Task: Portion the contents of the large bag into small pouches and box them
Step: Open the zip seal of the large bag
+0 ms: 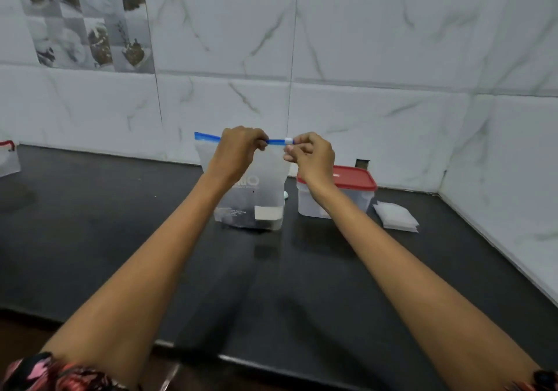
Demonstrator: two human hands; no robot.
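A large frosted zip bag with a blue zip strip stands upright on the black counter, dark contents at its bottom. My left hand grips the blue strip near its middle. At the strip's right end my right hand pinches the white slider. To the right of the bag stands a clear plastic box with a red lid on it. A small stack of flat white pouches lies right of the box.
Marble-tiled walls close the counter at the back and right. A clear bag with a red trim sits at the far left edge. A small white object peeks out between bag and box. The counter's front edge runs below my forearms.
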